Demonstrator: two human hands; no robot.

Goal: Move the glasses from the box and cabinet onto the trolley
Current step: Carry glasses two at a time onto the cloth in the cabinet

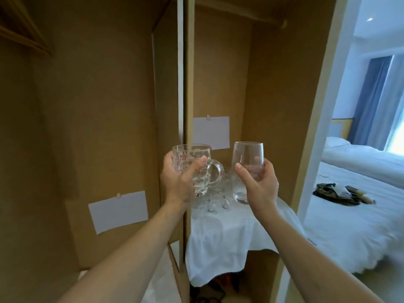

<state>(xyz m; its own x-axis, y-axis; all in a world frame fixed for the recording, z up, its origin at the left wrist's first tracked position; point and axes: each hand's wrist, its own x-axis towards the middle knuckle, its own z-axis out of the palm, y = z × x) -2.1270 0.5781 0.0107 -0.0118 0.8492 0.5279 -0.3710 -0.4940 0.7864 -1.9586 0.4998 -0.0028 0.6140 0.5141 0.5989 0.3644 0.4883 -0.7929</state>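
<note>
1. Left hand (178, 178), at the centre of the frame, grips a clear dimpled glass mug (196, 169) round its body, thumb across the front and fingers curled behind; the mug's handle juts toward the right, free of the hand.
2. Right hand (259, 182), just right of centre, holds a smooth stemless glass (248, 169) by its lower half, thumb on the near side and fingers wrapped round the back (seen through the glass).
3. Both vessels are upright, level with each other and a little apart, raised in front of the open brown cabinet (273, 84).
4. Below and behind them, more glasses (215, 197) crowd a shelf draped in a white cloth (229, 237); they overlap and blur, so their number and shapes cannot be told.
5. Two blank white cards (119, 212) hang on the cabinet walls, one at lower left, one behind the mug.
6. At the right edge, a white bed (349, 215) carries dark items too small to identify.
</note>
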